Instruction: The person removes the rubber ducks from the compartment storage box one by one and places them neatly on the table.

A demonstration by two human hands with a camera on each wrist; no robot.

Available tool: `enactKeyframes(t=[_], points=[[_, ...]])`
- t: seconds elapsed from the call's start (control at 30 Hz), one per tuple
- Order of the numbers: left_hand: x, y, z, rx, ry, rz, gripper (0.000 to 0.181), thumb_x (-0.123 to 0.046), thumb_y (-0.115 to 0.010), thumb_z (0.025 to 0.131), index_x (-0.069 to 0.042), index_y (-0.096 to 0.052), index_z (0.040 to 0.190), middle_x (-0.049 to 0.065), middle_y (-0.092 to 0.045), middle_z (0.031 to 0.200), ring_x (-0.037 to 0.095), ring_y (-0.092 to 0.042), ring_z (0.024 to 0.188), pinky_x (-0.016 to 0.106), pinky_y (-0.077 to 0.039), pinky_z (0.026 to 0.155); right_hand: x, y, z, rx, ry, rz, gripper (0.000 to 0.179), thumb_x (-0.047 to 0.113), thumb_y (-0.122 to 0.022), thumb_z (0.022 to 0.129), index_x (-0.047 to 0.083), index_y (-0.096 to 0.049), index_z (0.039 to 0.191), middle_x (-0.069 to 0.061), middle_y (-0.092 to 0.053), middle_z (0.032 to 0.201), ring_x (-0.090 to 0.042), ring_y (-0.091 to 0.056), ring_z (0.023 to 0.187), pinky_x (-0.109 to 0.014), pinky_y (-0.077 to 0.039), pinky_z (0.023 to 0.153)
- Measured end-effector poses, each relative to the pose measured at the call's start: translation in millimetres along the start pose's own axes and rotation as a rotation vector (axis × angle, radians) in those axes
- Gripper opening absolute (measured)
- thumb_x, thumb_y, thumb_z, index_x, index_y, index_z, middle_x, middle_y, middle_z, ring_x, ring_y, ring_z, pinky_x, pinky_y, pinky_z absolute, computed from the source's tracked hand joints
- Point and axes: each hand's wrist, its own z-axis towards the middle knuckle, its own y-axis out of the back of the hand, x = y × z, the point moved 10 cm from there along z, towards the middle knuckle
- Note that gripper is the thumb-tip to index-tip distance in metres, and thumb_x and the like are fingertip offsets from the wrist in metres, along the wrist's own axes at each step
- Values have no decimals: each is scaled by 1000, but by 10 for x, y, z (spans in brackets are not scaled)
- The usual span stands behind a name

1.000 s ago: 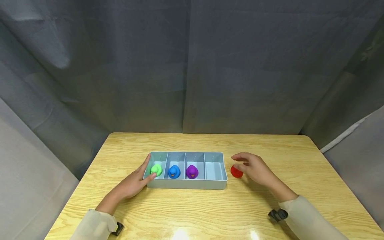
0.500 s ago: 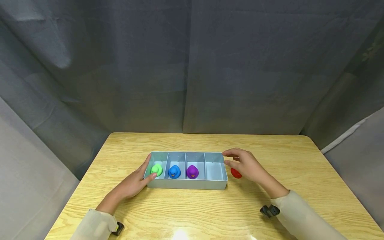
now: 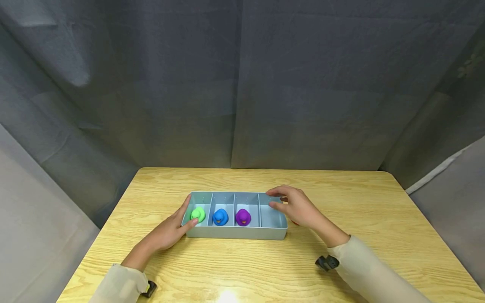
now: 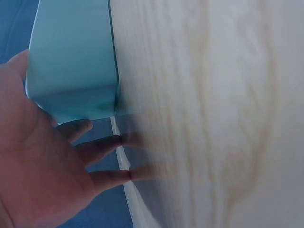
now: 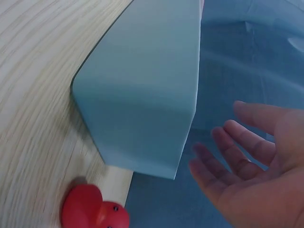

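Observation:
A pale blue-grey box (image 3: 235,232) with a row of compartments lies on the table. From left to right it holds a green rubber duck (image 3: 198,214), a blue rubber duck (image 3: 220,217) and a purple rubber duck (image 3: 243,217); its rightmost compartment has no duck. My left hand (image 3: 168,231) rests against the box's left end, fingers extended, thumb over the rim beside the green duck. Over the rightmost compartment hovers my right hand (image 3: 297,206), fingers loosely bent and holding nothing. A red rubber duck (image 5: 83,206) stands on the table beside the box's right end, mostly hidden by that hand in the head view.
The wooden table (image 3: 227,261) has grey curtains (image 3: 235,84) behind it and at both sides. A black device (image 3: 327,263) sits at the right wrist, and another black device (image 3: 149,289) at the left.
My right hand has moved left from above the red duck to over the rightmost compartment, with nothing in it. The red duck stays on the table. My left hand and the box hold still.

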Motion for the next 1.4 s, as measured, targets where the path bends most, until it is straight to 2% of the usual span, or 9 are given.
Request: enactKeyframes(t=[0.2,0.7,0.97,1.4], points=[[1,-2,-1,2,3,7,84,-59,-43,107,-34,12,165,10,-5,173,48,-25,152,70,-27,116,86,-114,59,21,18,15,32,9,-73,96,-1,-70,127,-15,-70,127,-38,-65,120,-55,-52,102],[12,7,-4,4,14,5,87,-64,-42,105,-34,12,165,11,-5,173,47,-23,153,69,-25,117,217,-385,126,64,40,-8,34,11,-74,96,0,-70,128,-13,-70,127,-37,-65,121,-58,-51,101],[9,8,-3,9,22,6,87,-65,-42,104,-33,12,166,11,-5,173,47,-22,153,69,-24,118,221,-500,140,80,19,-31,34,12,-74,96,2,-70,129,-9,-71,127,-32,-64,121,-56,-51,101],[-12,13,-4,4,14,8,87,-63,-42,105,-30,10,166,12,-5,173,47,-23,153,69,-25,117,225,-668,193,78,48,-12,34,11,-76,94,3,-71,127,-9,-72,124,-31,-67,118,-55,-51,102]])
